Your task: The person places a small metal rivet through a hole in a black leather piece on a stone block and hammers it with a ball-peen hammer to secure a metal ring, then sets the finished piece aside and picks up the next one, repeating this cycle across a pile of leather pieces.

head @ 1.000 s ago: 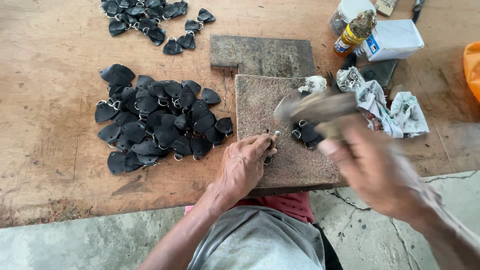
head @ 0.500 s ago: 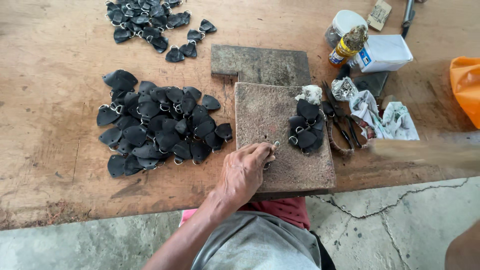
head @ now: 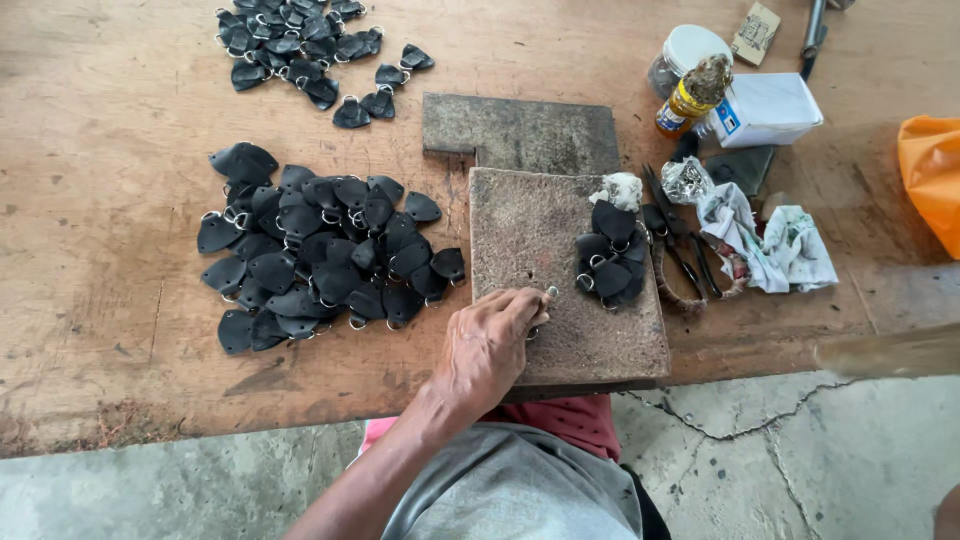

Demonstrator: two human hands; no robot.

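Note:
My left hand (head: 487,345) rests on a worn square wooden block (head: 520,225) at the table's front edge. Its fingertips pinch a small metal pin (head: 549,292) against the block. A small heap of black leather pieces with metal rings (head: 610,255) lies on the block's right side, just beyond the fingers. My right hand is out of frame; only a blurred wooden stick (head: 890,350) shows at the right edge, low beside the table.
A big pile of black leather pieces (head: 320,250) lies left of the block, a second pile (head: 300,45) at the back. Behind the block is a flat wooden slab (head: 520,130). Right: scissors (head: 675,245), rags (head: 770,240), a jar (head: 685,55), a white box (head: 765,108), an orange bag (head: 930,170).
My right hand, blurred over the block's right side a second ago, has swung away to the right and out of frame. The left hand keeps pinching the pin on the block.

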